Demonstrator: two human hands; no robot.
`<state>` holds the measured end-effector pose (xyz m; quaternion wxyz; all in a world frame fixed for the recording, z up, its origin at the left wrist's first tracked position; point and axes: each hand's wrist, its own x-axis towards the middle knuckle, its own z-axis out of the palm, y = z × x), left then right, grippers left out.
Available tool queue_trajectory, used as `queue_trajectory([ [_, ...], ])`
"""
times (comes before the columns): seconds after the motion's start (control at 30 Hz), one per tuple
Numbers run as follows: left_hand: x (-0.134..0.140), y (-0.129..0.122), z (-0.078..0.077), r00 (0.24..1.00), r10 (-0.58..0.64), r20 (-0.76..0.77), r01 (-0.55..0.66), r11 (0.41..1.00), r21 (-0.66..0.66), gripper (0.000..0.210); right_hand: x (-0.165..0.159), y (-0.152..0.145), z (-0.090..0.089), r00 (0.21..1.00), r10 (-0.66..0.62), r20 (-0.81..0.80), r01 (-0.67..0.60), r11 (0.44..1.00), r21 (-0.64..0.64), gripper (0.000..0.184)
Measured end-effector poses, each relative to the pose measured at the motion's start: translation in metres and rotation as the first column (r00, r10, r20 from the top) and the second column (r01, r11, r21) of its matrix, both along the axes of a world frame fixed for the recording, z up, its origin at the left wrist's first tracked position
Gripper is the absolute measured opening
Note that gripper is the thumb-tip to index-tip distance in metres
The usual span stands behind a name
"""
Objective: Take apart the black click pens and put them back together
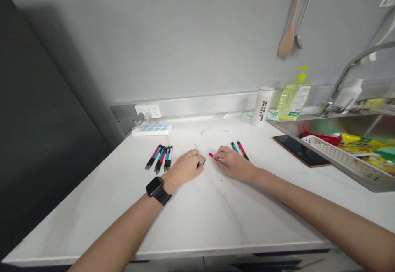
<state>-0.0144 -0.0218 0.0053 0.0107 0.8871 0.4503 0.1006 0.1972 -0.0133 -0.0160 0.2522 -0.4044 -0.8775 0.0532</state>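
Observation:
My left hand [186, 166], with a black watch on its wrist, is closed around a dark pen part with a grey tip [201, 162]; most of it is hidden by the fingers. My right hand [232, 163] pinches a red pen barrel [211, 155], whose end sticks out toward the left hand. Between the hands a thin, clear pen refill [218, 175] lies on the white counter. Several pens [160, 159] in red, blue and white with black grips lie side by side left of my left hand. Behind my right hand are a blue pen [235, 147] and a red pen [242, 150].
A power strip [152, 129] sits at the back left below a wall socket [148, 110]. A thin cord [215, 130] lies near the wall. At the right are a white canister [262, 106], a soap bottle [293, 99], a phone [300, 150] and a sink with a strainer basket [348, 159].

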Motion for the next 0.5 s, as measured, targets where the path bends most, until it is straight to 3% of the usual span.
queue_trajectory([
  [0.27,-0.0009,-0.0002,0.0018,1.0,-0.024,0.014,0.024,1.0,-0.005,0.026,0.0008,0.0039,-0.0061,0.994,0.103,-0.039,-0.102,0.994,0.034,0.027],
  [0.5,-0.0006,-0.0004,0.001,1.0,-0.021,0.017,0.022,1.0,-0.022,0.03,0.0015,0.0052,-0.0102,0.994,0.105,-0.031,-0.104,0.994,0.033,0.026],
])
